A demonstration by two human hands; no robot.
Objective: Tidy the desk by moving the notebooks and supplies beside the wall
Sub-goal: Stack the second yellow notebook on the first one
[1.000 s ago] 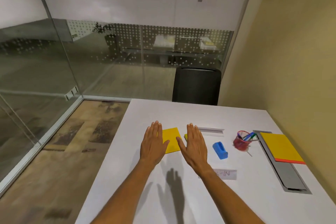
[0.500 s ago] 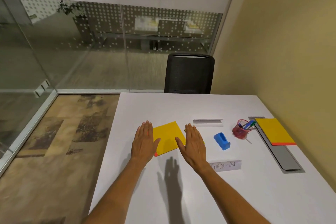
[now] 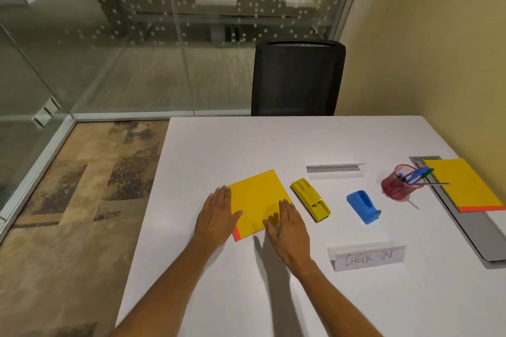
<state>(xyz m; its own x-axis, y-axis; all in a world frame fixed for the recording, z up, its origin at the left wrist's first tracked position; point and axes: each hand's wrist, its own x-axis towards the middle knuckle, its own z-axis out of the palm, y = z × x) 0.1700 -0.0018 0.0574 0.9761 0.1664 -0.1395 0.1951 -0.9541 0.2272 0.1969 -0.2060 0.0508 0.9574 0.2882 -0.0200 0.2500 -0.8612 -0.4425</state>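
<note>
A yellow notebook (image 3: 256, 200) with an orange spine lies flat near the middle of the white desk (image 3: 246, 145). My left hand (image 3: 216, 216) rests flat at its left edge, fingers apart. My right hand (image 3: 290, 230) lies flat over its near right corner, fingers apart. To the right lie a yellow stapler (image 3: 310, 199) and a blue tape dispenser (image 3: 362, 206). A red pen cup (image 3: 397, 185) with pens stands further right. A second yellow notebook (image 3: 465, 186) lies beside the yellow wall (image 3: 438, 49).
A folded paper sign reading CHECK-IN (image 3: 367, 257) stands near my right forearm, and another folded sign (image 3: 335, 171) beyond the stapler. A grey cable tray cover (image 3: 482, 235) runs along the desk by the wall. A black chair (image 3: 297, 79) stands at the far edge. Glass partitions enclose the left.
My view has tilted down and moved closer. My hands have spread apart to the notebook's sides, and the yellow stapler that the right hand hid now shows.
</note>
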